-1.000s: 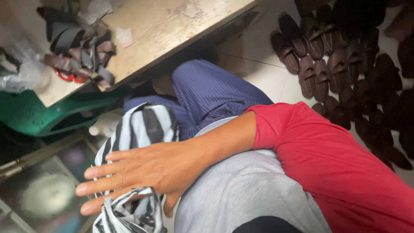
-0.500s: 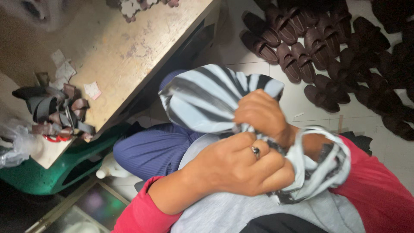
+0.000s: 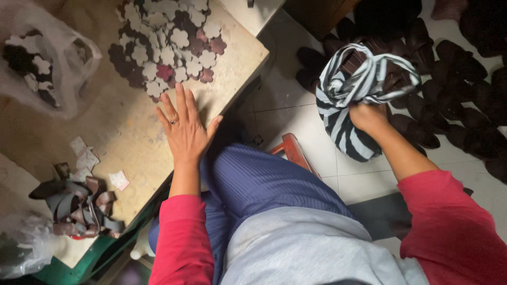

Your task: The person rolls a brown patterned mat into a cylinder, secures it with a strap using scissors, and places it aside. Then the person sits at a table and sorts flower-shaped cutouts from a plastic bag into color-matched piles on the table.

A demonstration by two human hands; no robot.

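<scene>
The right hand (image 3: 369, 117), right of centre in the frame, is closed tight on the gathered neck of a striped black-and-white cloth bundle (image 3: 355, 100), which hangs out over the tiled floor (image 3: 296, 113) above rows of dark shoe pieces (image 3: 465, 79) in the upper right. The left hand (image 3: 184, 129), left of centre, lies flat with fingers spread wide on the worn wooden worktable (image 3: 105, 121), holding nothing; a ring shows on one finger.

Judging from this, the bundle carries best with the grip kept on the twisted neck so the loose loops at the top do not slip, and with the flat hand bracing the body while the weight swings clear of the table corner.

Just above the left hand's fingertips, at the upper middle, lies a heap of flower-shaped cut pieces (image 3: 163, 45) in cream and maroon. A clear plastic bag (image 3: 42, 63) at the upper left holds more dark and pale pieces. A few small pale paper slips (image 3: 87, 158) lie at the left of the table; any writing is too small to tell. At the lower left sits a tangle of dark straps (image 3: 79, 206).
</scene>
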